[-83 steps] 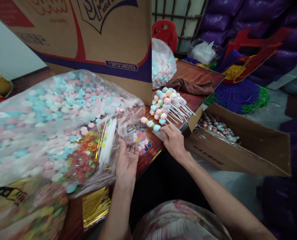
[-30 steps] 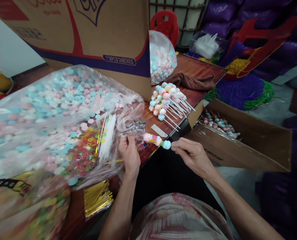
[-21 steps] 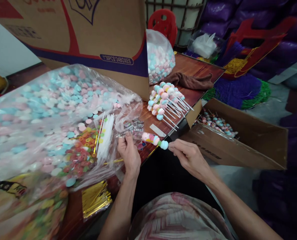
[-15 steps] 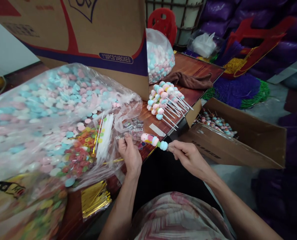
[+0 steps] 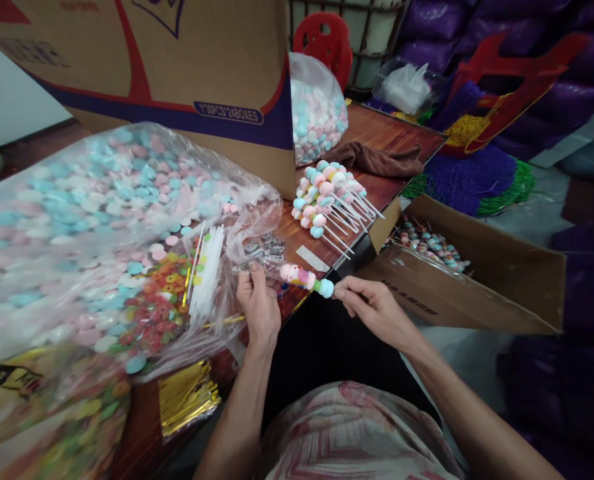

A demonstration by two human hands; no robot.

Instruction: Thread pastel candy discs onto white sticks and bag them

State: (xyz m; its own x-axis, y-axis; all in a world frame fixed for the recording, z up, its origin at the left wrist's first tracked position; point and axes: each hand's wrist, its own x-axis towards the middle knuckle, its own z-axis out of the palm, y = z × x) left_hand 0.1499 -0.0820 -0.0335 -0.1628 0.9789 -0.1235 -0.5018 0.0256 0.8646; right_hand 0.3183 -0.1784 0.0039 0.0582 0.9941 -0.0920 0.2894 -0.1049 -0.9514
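Note:
My left hand (image 5: pixel 259 303) is closed on the far end of a clear plastic wrapper (image 5: pixel 271 268), pinched between thumb and fingers. Inside the wrapper lies part of a marshmallow skewer (image 5: pixel 303 277) with pink, green and pale blue pieces. The blue end sticks out on the right, where my right hand (image 5: pixel 364 300) pinches the stick, which its fingers mostly hide. Flat printed wrappers (image 5: pixel 264 248) lie just beyond my left hand. Past my hands, a pile of finished-looking marshmallow skewers (image 5: pixel 327 197) rests on the table, white sticks toward me.
A large clear bag of marshmallows (image 5: pixel 141 173), gummy rings (image 5: pixel 161 300), white sticks (image 5: pixel 207 273) and gold ties (image 5: pixel 189 398) cover the left. Behind them stands a tall carton (image 5: pixel 177 80). An open cardboard box (image 5: pixel 477 293) holding skewers is at right. A brown cloth (image 5: pixel 377 160) lies farther back.
The wrapper seems to reach farther along the skewer, toward its green piece. Both hands keep their grips, and the whole view has shifted slightly.

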